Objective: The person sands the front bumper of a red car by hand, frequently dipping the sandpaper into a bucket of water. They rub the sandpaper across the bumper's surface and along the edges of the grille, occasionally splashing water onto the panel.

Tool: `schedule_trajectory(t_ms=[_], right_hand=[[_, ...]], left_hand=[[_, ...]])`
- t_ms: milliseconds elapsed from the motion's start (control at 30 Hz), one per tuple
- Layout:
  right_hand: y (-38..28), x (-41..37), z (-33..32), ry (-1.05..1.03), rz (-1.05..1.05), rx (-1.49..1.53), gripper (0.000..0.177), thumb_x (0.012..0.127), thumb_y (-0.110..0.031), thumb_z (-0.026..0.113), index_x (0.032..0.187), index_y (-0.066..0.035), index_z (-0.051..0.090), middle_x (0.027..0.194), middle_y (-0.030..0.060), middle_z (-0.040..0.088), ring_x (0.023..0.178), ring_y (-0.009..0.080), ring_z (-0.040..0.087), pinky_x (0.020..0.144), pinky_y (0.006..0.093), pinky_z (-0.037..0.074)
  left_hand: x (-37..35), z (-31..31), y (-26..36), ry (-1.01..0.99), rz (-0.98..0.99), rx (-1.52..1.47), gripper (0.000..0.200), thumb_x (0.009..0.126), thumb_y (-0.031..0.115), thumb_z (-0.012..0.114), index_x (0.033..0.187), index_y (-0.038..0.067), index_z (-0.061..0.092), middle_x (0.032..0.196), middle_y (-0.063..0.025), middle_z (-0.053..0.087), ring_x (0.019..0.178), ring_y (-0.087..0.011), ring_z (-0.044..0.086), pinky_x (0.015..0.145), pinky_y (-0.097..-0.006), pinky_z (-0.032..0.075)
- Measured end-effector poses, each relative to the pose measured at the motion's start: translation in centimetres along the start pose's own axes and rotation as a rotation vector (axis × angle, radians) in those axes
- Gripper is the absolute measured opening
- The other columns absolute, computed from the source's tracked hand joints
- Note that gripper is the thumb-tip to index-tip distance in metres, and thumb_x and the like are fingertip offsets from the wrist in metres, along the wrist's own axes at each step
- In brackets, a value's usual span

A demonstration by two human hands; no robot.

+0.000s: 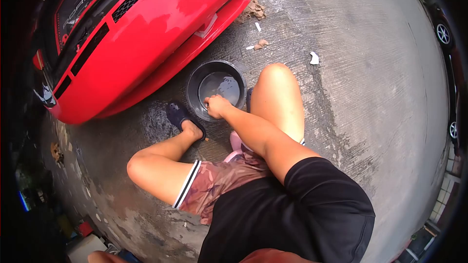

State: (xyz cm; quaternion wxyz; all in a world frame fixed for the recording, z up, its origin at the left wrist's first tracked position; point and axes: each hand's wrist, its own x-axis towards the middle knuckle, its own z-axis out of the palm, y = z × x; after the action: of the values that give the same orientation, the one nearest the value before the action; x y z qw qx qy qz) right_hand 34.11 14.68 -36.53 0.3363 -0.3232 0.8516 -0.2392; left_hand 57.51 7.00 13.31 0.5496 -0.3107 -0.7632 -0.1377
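A dark round basin (190,86) with cloudy water (212,85) in it stands on wet concrete between my feet. My right hand (217,106) reaches over the basin's near side, fingers curled together and pointing inward. I cannot tell what, if anything, those fingers hold. My left hand is outside the view; only a small patch of skin shows at the lower left edge. Close on the basin's left is my foot in a dark clog (178,114), and my other bent knee (278,75) rises to its right.
A red car (151,34) has its low bumper just beyond the basin. Crumpled brown scraps (257,9) and a white piece (314,58) lie on the concrete floor (370,68). Another vehicle's wheel (442,33) shows at the far right.
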Motion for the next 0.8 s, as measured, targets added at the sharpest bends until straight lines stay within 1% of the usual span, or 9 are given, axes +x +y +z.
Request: schedule_trajectory(t_ms=[133,200,233,333,367,433,500,567,800], right_hand=[[0.2,0.9,0.6,0.08,0.012,0.028,0.046,0.104,-0.03,0.051,0.147,-0.014,0.057,0.153,0.0227,0.054,0.147,0.0491,0.044,0.118,0.061,0.039],[0.2,0.5,-0.3,0.071,0.036,0.047,0.051,0.106,-0.03,0.048,0.154,-0.013,0.049,0.163,0.0256,0.041,0.156,0.0521,0.029,0.125,0.0624,0.029],[0.2,0.7,-0.6,0.104,0.046,0.049,0.051,0.106,-0.03,0.047,0.155,-0.014,0.049,0.164,0.0256,0.04,0.156,0.0521,0.028,0.125,0.0623,0.028],[1.0,1.7,-0.3,0.157,0.081,0.036,0.054,0.106,-0.031,0.047,0.157,-0.015,0.048,0.168,0.0246,0.036,0.158,0.0513,0.025,0.127,0.0621,0.026],[1.5,2.2,0.0,0.171,0.099,0.012,0.053,0.105,-0.032,0.049,0.156,-0.015,0.05,0.167,0.0249,0.037,0.156,0.0521,0.028,0.126,0.0624,0.028],[2.7,2.7,1.0,0.201,0.142,-0.025,0.053,0.103,-0.034,0.051,0.153,-0.016,0.055,0.165,0.0257,0.041,0.153,0.0539,0.033,0.124,0.063,0.031],[4.1,3.8,1.6,0.001,0.227,-0.065,0.05,0.1,-0.036,0.057,0.146,-0.018,0.063,0.165,0.0211,0.042,0.154,0.0503,0.033,0.12,0.061,0.038],[5.1,4.2,2.2,-0.142,0.316,0.0,0.049,0.096,-0.038,0.062,0.14,-0.019,0.069,0.158,0.0184,0.053,0.149,0.0439,0.045,0.116,0.0546,0.046],[6.0,8.5,1.4,-0.189,0.744,0.311,0.054,0.096,-0.041,0.06,0.14,-0.013,0.069,0.143,0.0204,0.066,0.131,0.0368,0.064,0.114,0.0449,0.05]], left_hand=[[1.0,-0.1,-0.2,0.349,-0.175,-0.014,0.012,0.098,0.011,0.066,0.097,-0.001,0.062,0.123,-0.0185,0.066,0.124,-0.0246,0.061,0.104,-0.0424,0.05],[-4.9,6.1,-2.8,0.0,-0.878,0.003,0.01,0.097,0.005,0.066,0.095,-0.002,0.059,0.116,-0.0143,0.067,0.117,-0.0275,0.063,0.099,-0.0393,0.049],[-8.1,10.0,-3.6,-0.446,-1.25,0.003,0.021,0.101,0.019,0.062,0.101,-0.002,0.062,0.105,-0.0169,0.066,0.104,-0.0332,0.066,0.095,-0.0437,0.051],[-26.8,18.4,-3.9,-1.689,-1.292,-0.441,0.037,0.097,0.028,0.07,0.122,0.001,0.067,0.118,-0.0237,0.073,0.102,-0.0369,0.074,0.088,-0.0451,0.057],[-29.7,21.4,-2.4,-1.929,-1.436,-0.579,0.043,0.09,0.027,0.074,0.126,0.005,0.068,0.131,-0.0245,0.071,0.123,-0.0388,0.068,0.103,-0.046,0.054],[-43.6,24.1,2.8,-1.894,-0.998,-1.022,0.058,0.084,0.022,0.075,0.139,0.007,0.062,0.134,-0.0247,0.07,0.104,-0.0379,0.075,0.089,-0.0476,0.06],[-48.9,26.7,7.2,-2.18,-1.274,-1.187,0.072,0.079,0.016,0.073,0.147,0.005,0.054,0.132,-0.025,0.07,0.099,-0.0357,0.075,0.077,-0.0492,0.061],[-40.7,27.9,4.1,-2.361,-1.305,-1.156,0.063,0.091,0.027,0.073,0.144,-0.003,0.057,0.132,-0.0251,0.07,0.123,-0.0343,0.066,0.103,-0.0467,0.053],[-40.9,28.5,1.5,-2.241,-1.158,-1.777,0.064,0.088,0.013,0.068,0.15,0.003,0.053,0.141,-0.0164,0.064,0.132,-0.0288,0.058,0.109,-0.0435,0.048]])
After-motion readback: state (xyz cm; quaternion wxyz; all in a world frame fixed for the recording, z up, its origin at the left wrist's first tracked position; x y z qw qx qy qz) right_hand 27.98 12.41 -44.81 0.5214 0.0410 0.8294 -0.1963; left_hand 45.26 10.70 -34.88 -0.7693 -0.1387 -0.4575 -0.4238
